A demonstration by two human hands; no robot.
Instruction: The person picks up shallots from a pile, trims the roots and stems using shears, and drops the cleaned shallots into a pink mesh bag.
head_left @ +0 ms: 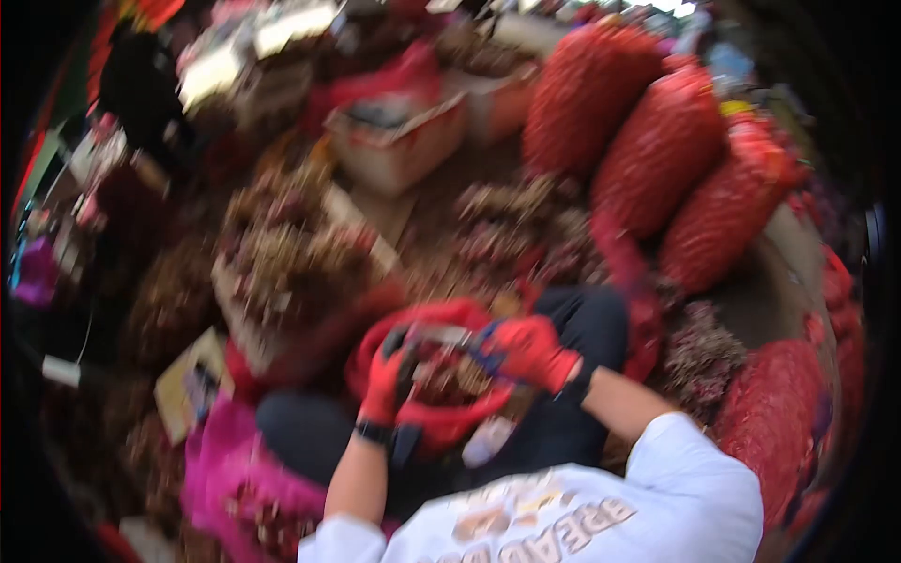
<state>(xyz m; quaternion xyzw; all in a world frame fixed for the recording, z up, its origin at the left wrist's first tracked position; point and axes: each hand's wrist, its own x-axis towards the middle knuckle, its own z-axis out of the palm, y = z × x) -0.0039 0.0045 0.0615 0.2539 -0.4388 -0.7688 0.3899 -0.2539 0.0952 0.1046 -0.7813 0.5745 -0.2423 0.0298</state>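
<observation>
My left hand (382,375), in a red glove with dark fingers, is above the left rim of a red mesh bag (436,427) between my legs. Its fingers are curled, though blur hides what they hold. Across from it, my right hand (527,352), gloved in red and dark blue, is closed at the bag's right side. A pale, narrow, shiny thing (443,334) spans the gap between both hands; motion blur hides its kind. Inside the bag lie reddish-purple bulbs (441,375) that look like shallots or small onions.
Full red mesh sacks (657,150) stand at the right. A heaped sack of dried stalks and bulbs (296,244) is at my left, near a pink bag (230,469). Loose bulbs (516,225) and a white box (399,145) lie ahead. A person in dark clothes (141,84) is at the far left.
</observation>
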